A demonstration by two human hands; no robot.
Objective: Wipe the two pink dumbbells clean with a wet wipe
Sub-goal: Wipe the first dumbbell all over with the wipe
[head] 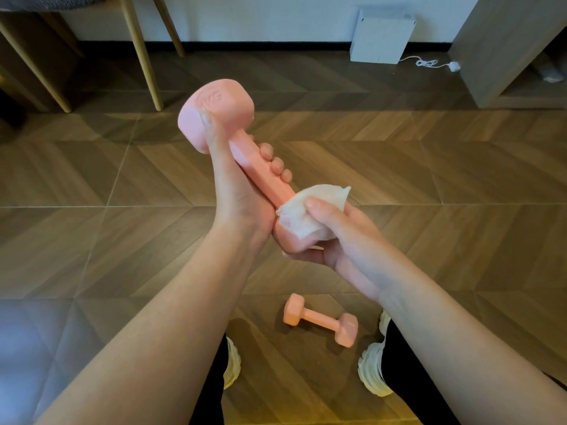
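Nearest, at the bottom edge: two white shoes (372, 372) under dark trouser legs, planted on the herringbone wood floor (92, 179). Between the feet, flat on that floor and touched by neither hand, the loose dumbbell (320, 320), pink.

Higher, up in the air and tilted, the held dumbbell (267, 176), pink as well. Left hand (239, 191) wrapped round its handle, fingers (277, 164) curled over the shaft, thumb stretched up onto the far head. Right hand (343, 237) gripping a crumpled white wet wipe (310, 210), bunched around the near head and the handle's lower end.

Farther off, wooden chair legs (141, 50) at left. Against the back wall, a white box (380, 38), with a white cable (426, 62) trailing along the floor to its right. At far right, an open-fronted cabinet (491, 56); in its low compartment a pale object (549, 73), perhaps cloth or a shoe, too blurred to name.
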